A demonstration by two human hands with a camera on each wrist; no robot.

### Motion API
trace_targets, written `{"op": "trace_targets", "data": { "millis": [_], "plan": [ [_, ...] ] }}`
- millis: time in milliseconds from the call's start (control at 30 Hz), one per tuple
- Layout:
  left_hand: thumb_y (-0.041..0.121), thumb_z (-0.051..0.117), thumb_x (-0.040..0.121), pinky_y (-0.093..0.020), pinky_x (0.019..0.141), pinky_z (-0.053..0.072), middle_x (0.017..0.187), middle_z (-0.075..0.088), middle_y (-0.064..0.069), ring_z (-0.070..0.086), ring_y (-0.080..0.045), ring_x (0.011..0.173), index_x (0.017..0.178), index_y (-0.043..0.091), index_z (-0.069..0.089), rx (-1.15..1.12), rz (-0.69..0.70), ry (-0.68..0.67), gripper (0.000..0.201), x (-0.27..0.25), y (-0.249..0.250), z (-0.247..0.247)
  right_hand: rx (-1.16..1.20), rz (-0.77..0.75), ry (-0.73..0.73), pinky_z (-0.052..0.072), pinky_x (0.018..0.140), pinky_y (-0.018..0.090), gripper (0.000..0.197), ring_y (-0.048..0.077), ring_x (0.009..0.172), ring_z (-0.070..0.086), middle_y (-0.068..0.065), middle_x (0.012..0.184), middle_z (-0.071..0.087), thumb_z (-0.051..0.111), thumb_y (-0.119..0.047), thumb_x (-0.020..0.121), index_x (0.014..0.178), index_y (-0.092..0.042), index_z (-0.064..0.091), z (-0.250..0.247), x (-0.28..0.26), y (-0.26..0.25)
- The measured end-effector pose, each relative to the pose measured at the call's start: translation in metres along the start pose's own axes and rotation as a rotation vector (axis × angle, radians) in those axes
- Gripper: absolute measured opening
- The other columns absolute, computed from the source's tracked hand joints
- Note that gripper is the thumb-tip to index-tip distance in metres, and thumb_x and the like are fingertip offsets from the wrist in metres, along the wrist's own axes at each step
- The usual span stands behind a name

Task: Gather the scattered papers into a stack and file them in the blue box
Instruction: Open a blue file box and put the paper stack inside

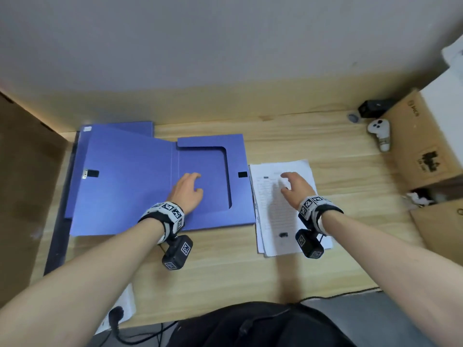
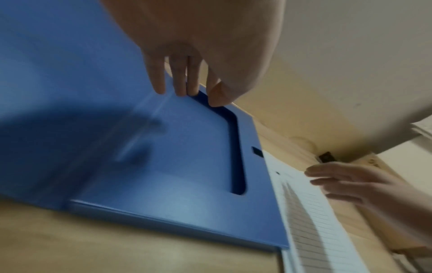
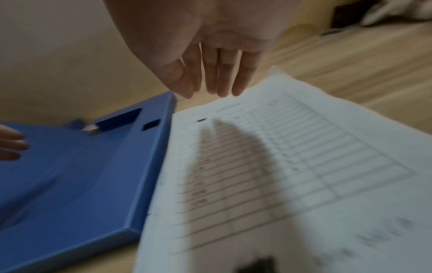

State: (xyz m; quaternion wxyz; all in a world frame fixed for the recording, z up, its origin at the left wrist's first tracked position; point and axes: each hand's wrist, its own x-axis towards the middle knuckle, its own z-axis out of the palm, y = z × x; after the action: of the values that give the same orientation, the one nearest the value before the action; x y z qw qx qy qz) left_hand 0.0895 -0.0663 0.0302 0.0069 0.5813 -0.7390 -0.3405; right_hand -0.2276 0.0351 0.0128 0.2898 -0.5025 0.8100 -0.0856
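The blue box (image 1: 210,216) lies open on the wooden desk, its lid (image 1: 120,176) folded out to the left. My left hand (image 1: 189,189) hovers over the box's inner tray, fingers (image 2: 177,81) extended and relaxed, holding nothing. A stack of white printed papers (image 1: 278,221) lies just right of the box, edge against it. My right hand (image 1: 293,184) is over the upper part of the stack, fingers (image 3: 222,79) straight and pointing down, above the sheets (image 3: 292,147). A small black clip (image 1: 283,234) sits on the stack near its front.
Cardboard boxes (image 1: 423,146) stand at the right, with a white controller (image 1: 380,132) and a black device (image 1: 373,107) beside them. Another cardboard panel (image 1: 22,184) flanks the left. A loose sheet (image 1: 125,306) and cables (image 1: 140,336) hang at the desk's front edge.
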Motion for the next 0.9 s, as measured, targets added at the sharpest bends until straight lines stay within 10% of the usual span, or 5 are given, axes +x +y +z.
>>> {"op": "trace_targets", "data": {
  "millis": [233, 567, 700, 800, 900],
  "plan": [
    [0.011, 0.051, 0.094, -0.035, 0.105, 0.043, 0.139, 0.053, -0.003, 0.053, -0.021, 0.124, 0.14, 0.015, 0.049, -0.239, 0.117, -0.224, 0.046, -0.015, 0.094, 0.088, 0.089, 0.356, 0.083, 0.045, 0.094, 0.041, 0.046, 0.037, 0.112, 0.052, 0.021, 0.125, 0.052, 0.063, -0.016, 0.077, 0.118, 0.002, 0.053, -0.002, -0.006, 0.097],
    [0.025, 0.038, 0.097, -0.044, 0.119, 0.017, 0.166, 0.011, -0.006, 0.018, -0.026, 0.15, 0.155, 0.015, 0.023, 0.493, 0.221, -0.418, 0.061, -0.022, 0.126, 0.151, 0.421, 0.456, -0.045, 0.044, 0.055, 0.024, 0.03, 0.017, 0.073, 0.06, 0.0, 0.092, 0.065, 0.066, -0.029, 0.081, 0.107, -0.015, 0.062, 0.003, -0.008, 0.114],
    [0.025, 0.041, 0.094, -0.043, 0.116, 0.019, 0.162, 0.022, -0.007, 0.026, -0.025, 0.147, 0.142, 0.012, 0.043, 0.483, 0.186, -0.429, 0.05, -0.02, 0.13, 0.153, 0.534, 0.401, -0.041, 0.047, 0.061, 0.025, 0.03, 0.022, 0.083, 0.064, 0.002, 0.099, 0.069, 0.069, -0.025, 0.08, 0.108, -0.014, 0.065, 0.006, -0.013, 0.115],
    [0.022, 0.042, 0.092, -0.041, 0.096, 0.031, 0.125, 0.048, -0.006, 0.047, -0.03, 0.127, 0.107, 0.011, 0.053, 0.385, 0.147, -0.439, 0.022, -0.016, 0.136, 0.146, 0.61, 0.317, 0.043, 0.048, 0.067, 0.027, 0.029, 0.023, 0.086, 0.064, 0.006, 0.101, 0.069, 0.069, -0.016, 0.083, 0.111, -0.007, 0.064, 0.002, -0.02, 0.11],
    [0.022, 0.045, 0.094, -0.038, 0.099, 0.037, 0.139, 0.047, -0.005, 0.047, -0.03, 0.129, 0.132, 0.011, 0.049, 0.126, 0.087, -0.404, 0.04, -0.014, 0.138, 0.134, 0.607, 0.245, 0.142, 0.048, 0.064, 0.028, 0.023, 0.024, 0.079, 0.061, 0.009, 0.092, 0.067, 0.068, -0.013, 0.084, 0.105, -0.005, 0.063, -0.014, -0.023, 0.101]
  ]
}}
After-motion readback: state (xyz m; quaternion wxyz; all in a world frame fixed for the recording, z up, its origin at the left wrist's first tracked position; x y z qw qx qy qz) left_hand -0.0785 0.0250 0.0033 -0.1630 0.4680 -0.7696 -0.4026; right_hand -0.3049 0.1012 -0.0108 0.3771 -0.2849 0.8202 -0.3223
